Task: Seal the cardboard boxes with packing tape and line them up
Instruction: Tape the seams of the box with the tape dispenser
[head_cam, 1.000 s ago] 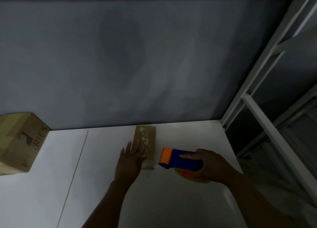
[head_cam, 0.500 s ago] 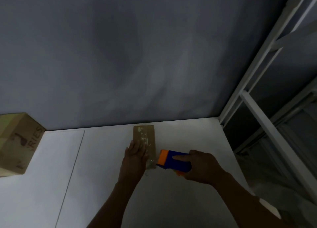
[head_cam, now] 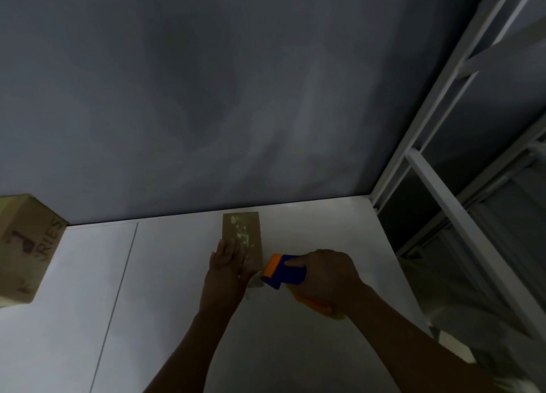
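Sealing seems midway: your left hand (head_cam: 227,262) presses flat on the small box (head_cam: 245,233) near the worktop's (head_cam: 165,304) back edge, your right hand (head_cam: 325,277) grips the tape dispenser (head_cam: 285,271) at its near end; the larger box (head_cam: 26,250) sits well apart, unaligned

Storeroom (dimly lit): white worktable (head_cam: 183,318) beside metal shelving (head_cam: 443,203).

Printed cardboard box (head_cam: 26,250) partly beyond the left edge
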`<state>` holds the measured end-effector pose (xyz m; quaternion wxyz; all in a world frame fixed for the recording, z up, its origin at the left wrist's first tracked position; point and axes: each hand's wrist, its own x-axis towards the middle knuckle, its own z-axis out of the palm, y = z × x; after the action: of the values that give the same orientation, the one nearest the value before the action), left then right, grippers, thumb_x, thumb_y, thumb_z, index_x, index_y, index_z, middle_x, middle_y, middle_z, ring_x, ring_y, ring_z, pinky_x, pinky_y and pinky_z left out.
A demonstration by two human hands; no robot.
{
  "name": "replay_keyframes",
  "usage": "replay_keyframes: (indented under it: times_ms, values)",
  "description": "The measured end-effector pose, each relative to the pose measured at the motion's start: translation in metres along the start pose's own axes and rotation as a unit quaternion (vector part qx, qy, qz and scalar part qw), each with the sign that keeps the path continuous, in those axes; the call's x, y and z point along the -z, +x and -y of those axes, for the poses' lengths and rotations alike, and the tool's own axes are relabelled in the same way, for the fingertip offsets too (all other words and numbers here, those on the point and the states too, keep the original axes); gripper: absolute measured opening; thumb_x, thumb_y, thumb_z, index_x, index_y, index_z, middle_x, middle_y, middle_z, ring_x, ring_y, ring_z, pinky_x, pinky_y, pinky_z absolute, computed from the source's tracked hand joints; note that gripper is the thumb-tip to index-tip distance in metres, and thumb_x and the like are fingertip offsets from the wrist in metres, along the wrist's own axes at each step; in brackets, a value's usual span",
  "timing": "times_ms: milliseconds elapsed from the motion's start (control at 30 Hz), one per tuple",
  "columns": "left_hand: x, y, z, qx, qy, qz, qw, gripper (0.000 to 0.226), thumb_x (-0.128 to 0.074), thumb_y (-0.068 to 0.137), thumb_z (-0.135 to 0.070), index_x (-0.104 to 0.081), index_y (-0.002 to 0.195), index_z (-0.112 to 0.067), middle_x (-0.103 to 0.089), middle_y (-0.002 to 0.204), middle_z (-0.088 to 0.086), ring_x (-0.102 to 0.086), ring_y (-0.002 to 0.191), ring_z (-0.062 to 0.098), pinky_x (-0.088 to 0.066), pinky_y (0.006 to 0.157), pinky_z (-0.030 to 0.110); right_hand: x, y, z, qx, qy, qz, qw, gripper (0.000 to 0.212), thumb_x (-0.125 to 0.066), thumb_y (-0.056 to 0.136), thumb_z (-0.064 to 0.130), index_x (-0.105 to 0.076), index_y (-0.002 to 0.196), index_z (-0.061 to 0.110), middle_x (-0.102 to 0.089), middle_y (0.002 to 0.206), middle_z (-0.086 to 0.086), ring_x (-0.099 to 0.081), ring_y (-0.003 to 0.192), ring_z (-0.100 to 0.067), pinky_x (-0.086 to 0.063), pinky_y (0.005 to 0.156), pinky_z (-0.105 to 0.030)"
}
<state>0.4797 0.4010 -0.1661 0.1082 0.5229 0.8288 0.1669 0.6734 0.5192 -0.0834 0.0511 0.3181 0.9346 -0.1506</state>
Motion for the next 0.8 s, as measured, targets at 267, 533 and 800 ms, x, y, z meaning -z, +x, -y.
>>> replay_keyframes:
  times_ms: [267, 533, 800]
  values:
    - [0.012, 0.002, -0.002, -0.019, 0.013, 0.026, 0.999, 0.059, -0.047, 0.097, -0.038, -0.030, 0.148, -0.012, -0.018, 0.158, 0.012, 0.003, 0.145, 0.025, -0.005, 0.117, 0.043, 0.011, -0.005, -0.011, 0.022, 0.001, 0.022, 1.000, 0.051, -0.062, 0.086, 0.044, -0.047, 0.135, 0.041, -0.060, 0.118, -0.007, -0.058, 0.106, -0.025, -0.038, 0.084, -0.023]
    - [0.020, 0.032, 0.026, -0.088, 0.003, 0.079, 0.993, 0.076, -0.021, 0.085, -0.058, -0.014, 0.148, -0.017, -0.008, 0.156, 0.000, -0.001, 0.145, 0.021, -0.004, 0.116, 0.039, 0.012, -0.014, -0.004, 0.044, -0.013, 0.045, 0.998, 0.057, -0.056, 0.085, 0.057, -0.037, 0.139, 0.048, -0.057, 0.119, -0.001, -0.056, 0.106, -0.017, -0.035, 0.081, -0.019]
    - [0.014, 0.035, 0.017, -0.077, 0.027, 0.107, 0.991, 0.119, 0.013, 0.060, -0.092, -0.019, 0.152, -0.024, 0.003, 0.160, -0.001, 0.015, 0.144, 0.018, 0.002, 0.117, 0.043, -0.001, -0.002, 0.013, 0.031, -0.041, 0.063, 0.997, 0.057, -0.051, 0.090, 0.050, -0.034, 0.144, 0.041, -0.054, 0.126, -0.006, -0.054, 0.110, -0.023, -0.040, 0.095, -0.028]
